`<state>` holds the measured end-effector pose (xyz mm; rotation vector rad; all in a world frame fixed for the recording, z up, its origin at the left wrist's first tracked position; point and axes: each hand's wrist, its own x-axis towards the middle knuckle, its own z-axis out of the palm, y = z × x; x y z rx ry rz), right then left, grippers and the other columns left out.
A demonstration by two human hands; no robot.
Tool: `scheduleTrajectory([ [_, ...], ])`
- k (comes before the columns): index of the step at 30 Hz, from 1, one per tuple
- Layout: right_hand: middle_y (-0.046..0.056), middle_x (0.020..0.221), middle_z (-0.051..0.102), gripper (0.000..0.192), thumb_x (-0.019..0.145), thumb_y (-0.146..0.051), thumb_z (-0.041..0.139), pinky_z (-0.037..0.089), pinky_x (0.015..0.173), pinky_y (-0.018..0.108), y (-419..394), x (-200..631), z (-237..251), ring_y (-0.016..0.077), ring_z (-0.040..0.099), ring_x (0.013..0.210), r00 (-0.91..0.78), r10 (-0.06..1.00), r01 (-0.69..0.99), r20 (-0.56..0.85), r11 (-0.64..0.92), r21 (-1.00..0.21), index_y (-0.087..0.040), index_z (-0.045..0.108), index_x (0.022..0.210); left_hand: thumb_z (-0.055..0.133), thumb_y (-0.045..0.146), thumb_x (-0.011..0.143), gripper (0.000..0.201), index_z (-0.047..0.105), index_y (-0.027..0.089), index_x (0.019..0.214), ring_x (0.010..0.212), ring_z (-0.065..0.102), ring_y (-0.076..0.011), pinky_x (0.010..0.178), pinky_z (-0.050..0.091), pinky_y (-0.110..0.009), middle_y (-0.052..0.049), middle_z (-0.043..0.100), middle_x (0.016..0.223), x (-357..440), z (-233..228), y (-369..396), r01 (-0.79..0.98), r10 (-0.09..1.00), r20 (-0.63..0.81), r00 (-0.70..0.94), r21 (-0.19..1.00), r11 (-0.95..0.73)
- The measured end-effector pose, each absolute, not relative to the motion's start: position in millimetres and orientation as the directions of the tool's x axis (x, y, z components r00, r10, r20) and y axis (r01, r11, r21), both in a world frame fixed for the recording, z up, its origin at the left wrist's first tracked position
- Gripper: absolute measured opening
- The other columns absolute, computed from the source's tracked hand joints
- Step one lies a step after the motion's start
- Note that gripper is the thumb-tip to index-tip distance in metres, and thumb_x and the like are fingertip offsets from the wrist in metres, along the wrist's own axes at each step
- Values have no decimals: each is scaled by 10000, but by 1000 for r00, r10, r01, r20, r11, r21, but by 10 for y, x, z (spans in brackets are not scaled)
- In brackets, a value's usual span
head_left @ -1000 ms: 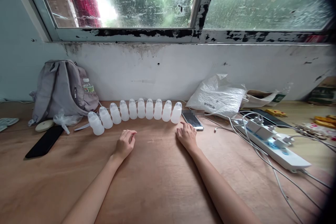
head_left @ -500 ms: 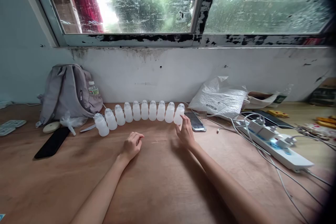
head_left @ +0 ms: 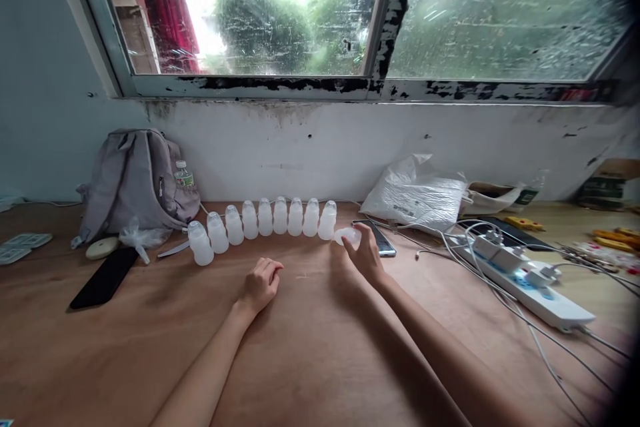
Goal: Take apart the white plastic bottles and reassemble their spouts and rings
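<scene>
A curved row of frosted white baby bottles (head_left: 280, 217) with clear domed caps stands upright on the wooden table. At the right end of the row, one similar bottle (head_left: 345, 235) is tipped onto its side, its cap end hidden by my fingers. My right hand (head_left: 366, 253) is closed around that end, thumb on the near side and fingers on the far side. My left hand (head_left: 263, 283) rests on the table in front of the row, fingers loosely curled with nothing seen in them. It touches none of the bottles.
A phone (head_left: 384, 240) lies just behind my right hand. Farther right are a white power strip (head_left: 550, 307) with tangled cables and a silver plastic bag (head_left: 415, 190). On the left are a grey backpack (head_left: 135, 173), a black phone (head_left: 103, 280) and a knife-like blade (head_left: 173, 251).
The end bottle has gone from upright to lying tipped, with my right hand now around its top. My left hand stays curled on the table. The view has shifted slightly.
</scene>
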<state>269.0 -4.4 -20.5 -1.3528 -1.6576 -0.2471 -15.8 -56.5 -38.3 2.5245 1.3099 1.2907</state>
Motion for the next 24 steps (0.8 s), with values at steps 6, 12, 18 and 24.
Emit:
scheduleTrajectory([
  [6,117,971,556,289,779,-376,501,452,774,389,-443,2614,-398,243,552,895,133,691,775,711,374,-509,-182,510,993,432,48,741,227,561,199,850,761,540,-170,677,474,-306,-25,593,782,-104,-409,-589,656,679,654,334,357,-666],
  [12,39,746,645,233,832,-390,441,483,544,269,-701,2288,-333,171,607,620,19,892,545,451,369,-753,-196,559,883,570,343,750,398,471,192,1105,985,511,-224,840,442,-386,-97,539,1071,-20,-286,-715,613,618,654,436,288,-736],
  [18,16,651,599,226,855,-325,404,417,502,213,-907,2003,-319,129,552,568,-164,854,545,494,496,-676,-183,547,751,568,509,711,574,432,202,1177,1001,520,-254,844,428,-414,-97,570,1097,174,-257,-836,592,586,546,599,190,-783],
  [24,-31,458,416,335,856,-305,364,320,422,200,-904,2035,-286,89,398,416,-151,829,584,539,515,-627,-191,413,544,529,517,739,572,431,191,1199,871,603,-226,731,484,-348,-104,623,1040,202,-302,-833,566,565,546,619,189,-802],
])
